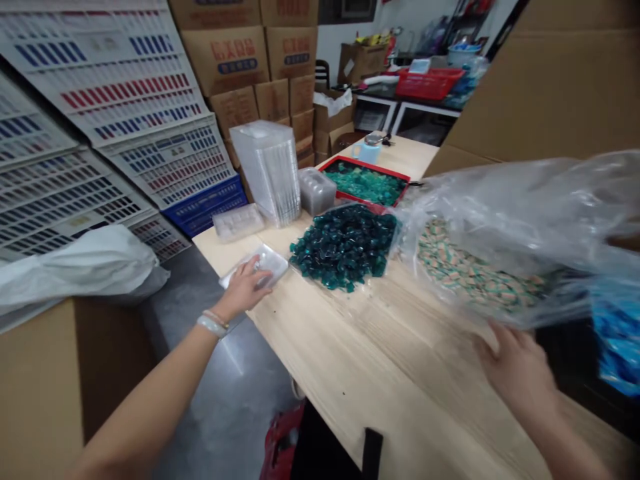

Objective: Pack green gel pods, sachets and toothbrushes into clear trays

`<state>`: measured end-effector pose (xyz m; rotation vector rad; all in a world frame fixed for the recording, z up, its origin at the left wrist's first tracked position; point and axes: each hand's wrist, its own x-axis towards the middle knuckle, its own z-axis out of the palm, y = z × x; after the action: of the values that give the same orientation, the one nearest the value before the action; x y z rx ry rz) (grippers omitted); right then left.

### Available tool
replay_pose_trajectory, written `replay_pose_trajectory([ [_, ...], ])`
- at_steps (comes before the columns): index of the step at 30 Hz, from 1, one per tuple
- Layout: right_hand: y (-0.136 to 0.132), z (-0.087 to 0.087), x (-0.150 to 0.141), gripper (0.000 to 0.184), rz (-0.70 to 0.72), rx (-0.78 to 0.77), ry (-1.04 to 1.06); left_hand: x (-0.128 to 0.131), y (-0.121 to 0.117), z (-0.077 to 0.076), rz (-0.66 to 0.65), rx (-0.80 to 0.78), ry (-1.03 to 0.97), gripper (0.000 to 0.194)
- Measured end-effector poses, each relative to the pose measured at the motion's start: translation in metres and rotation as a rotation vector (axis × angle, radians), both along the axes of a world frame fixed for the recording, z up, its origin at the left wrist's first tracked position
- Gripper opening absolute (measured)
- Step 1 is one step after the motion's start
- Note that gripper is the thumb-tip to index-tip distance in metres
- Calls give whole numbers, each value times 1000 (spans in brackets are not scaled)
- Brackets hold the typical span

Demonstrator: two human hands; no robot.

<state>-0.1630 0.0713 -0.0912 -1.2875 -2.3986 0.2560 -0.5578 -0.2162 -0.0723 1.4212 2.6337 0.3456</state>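
Note:
My left hand (243, 289) rests on a shallow clear plastic tray (265, 265) at the near edge of the pale wooden table (380, 360), its fingers over the tray's rim. My right hand (520, 372) is at the lower edge of a large clear plastic bag (505, 217) of beige-and-green pods, which is blurred; its grip is hard to judge. Between my hands lies a clear bag of dark teal pods (344, 247). Behind it, a red-rimmed tray (365, 183) holds lighter green pods.
A tall stack of clear containers (265, 170) and a small clear box (316, 191) stand on the table. A blue mug (367, 152) sits at the far end. White and blue crates (150, 113) and cardboard boxes (225, 60) rise behind. A concrete floor (225, 360) lies left.

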Motion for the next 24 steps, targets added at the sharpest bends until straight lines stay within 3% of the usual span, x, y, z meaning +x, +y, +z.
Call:
replay_pose_trajectory([
  [1,-14,6,-30,39,126,-36,61,0,-1,-1,-22,15,-13,32],
  [5,-93,16,-160,27,828,-448,181,-2,-4,3,-45,56,-54,25],
  [8,-137,6,-233,25,980,-507,238,3,-6,5,-27,85,-46,23],
  [11,-154,-9,-270,29,978,-437,226,9,-3,2,1,99,2,16],
  [14,-158,-19,-281,35,957,-367,156,6,1,1,48,93,10,12],
  [17,-163,-9,-280,39,856,-418,221,5,4,19,62,101,-57,10],
  [20,-167,19,-265,51,674,-736,497,34,12,55,10,193,-91,11],
  [22,-164,39,-242,57,535,-1071,678,69,18,77,-194,235,-203,12],
  [24,-155,50,-202,53,354,-1305,787,95,17,86,-429,218,-326,14],
])
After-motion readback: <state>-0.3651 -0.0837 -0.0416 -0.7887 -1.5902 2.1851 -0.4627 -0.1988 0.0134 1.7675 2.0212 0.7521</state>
